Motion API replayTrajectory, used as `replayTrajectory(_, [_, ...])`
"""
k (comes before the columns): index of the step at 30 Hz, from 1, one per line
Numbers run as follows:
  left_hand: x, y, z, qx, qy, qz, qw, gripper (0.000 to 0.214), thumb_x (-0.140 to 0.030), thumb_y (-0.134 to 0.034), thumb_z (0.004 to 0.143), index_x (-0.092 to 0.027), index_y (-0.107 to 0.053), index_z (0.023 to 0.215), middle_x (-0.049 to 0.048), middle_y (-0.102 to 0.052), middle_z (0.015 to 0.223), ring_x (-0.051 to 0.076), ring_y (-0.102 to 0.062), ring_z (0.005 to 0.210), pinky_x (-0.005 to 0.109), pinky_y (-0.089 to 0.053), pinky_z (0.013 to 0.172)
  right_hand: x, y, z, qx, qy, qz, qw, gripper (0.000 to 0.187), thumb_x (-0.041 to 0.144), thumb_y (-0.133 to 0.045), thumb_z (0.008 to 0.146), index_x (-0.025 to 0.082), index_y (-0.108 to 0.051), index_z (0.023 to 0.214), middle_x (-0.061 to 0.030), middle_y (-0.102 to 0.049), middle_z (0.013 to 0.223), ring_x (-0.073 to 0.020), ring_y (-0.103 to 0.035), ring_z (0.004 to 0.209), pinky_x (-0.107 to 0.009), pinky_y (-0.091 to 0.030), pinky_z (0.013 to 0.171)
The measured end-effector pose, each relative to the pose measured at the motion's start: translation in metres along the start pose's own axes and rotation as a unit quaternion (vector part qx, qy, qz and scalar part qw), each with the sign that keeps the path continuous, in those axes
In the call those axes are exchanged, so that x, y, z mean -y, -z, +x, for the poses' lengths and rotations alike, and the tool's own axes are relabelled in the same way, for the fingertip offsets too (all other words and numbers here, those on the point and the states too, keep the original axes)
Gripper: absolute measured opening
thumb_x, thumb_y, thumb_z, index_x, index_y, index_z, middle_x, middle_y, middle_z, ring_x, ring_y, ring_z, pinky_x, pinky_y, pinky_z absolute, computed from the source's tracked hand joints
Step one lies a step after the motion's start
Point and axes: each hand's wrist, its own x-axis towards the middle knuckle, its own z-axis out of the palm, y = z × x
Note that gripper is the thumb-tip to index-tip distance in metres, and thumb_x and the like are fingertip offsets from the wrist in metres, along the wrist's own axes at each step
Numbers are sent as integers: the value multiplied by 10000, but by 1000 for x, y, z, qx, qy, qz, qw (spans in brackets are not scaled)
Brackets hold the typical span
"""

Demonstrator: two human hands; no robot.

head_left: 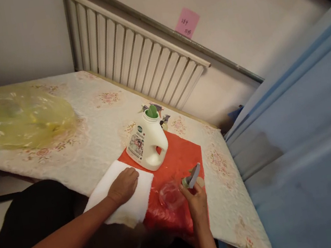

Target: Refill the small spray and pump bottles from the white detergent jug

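Note:
My left hand (124, 185) lies flat, palm down, on a white folded cloth (123, 192) at the table's near edge. My right hand (196, 201) is closed round a clear spray bottle (171, 195) with a grey trigger head (193, 176), held over a red mat (179, 159). A white detergent jug (147, 141) with a handle and a green cap stands upright on the red mat, just beyond both hands.
The table (95, 123) has a pale floral cover. A crumpled yellow plastic bag (18, 119) lies at its far left. A white radiator (135, 57) runs along the wall behind, with a pink note (187, 22) above it. Blue fabric (307, 138) fills the right side.

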Motion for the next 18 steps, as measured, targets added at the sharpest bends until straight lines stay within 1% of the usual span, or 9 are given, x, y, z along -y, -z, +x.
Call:
replayTrajectory(4, [0, -1, 0, -1, 0, 9, 1000, 170, -140, -436, 938, -186, -558, 829, 73, -568, 870, 241, -504, 844, 380, -437, 801, -2, 10, 29, -17, 21, 6, 1000, 396, 458, -760, 672, 152, -755, 925, -49, -730, 829, -217, -637, 764, -312, -495, 706])
replayTrajectory(7, [-1, -1, 0, 3, 5, 13, 1000, 175, -129, -431, 935, -186, -561, 833, 73, -571, 872, 240, -506, 851, 382, -438, 806, 0, 11, 58, -5, 44, 5, 999, 380, 432, -744, 679, 145, -742, 928, -42, -726, 806, -208, -635, 742, -316, -496, 714])
replayTrajectory(9, [-2, 1, 1, 9, 9, 14, 1000, 181, -120, -423, 933, -181, -565, 840, 78, -576, 880, 242, -508, 857, 387, -440, 814, 1, 8, 78, 9, 64, 9, 998, 339, 406, -730, 681, 146, -734, 898, -41, -727, 812, -211, -642, 754, -326, -498, 744])
replayTrajectory(13, [-4, 4, 1, 21, 20, 6, 1000, 177, -107, -426, 920, -178, -569, 842, 81, -581, 884, 242, -511, 855, 393, -445, 809, -4, -1, 115, 26, 82, 16, 996, 310, 374, -717, 676, 153, -730, 893, -45, -736, 841, -224, -648, 793, -342, -497, 773])
replayTrajectory(18, [-4, 5, 1, 28, 32, 2, 999, 171, -105, -431, 917, -182, -566, 846, 75, -577, 887, 238, -518, 863, 384, -447, 813, -17, -13, 146, 51, 96, 30, 994, 273, 344, -704, 662, 160, -723, 863, -46, -741, 855, -219, -650, 787, -352, -498, 783])
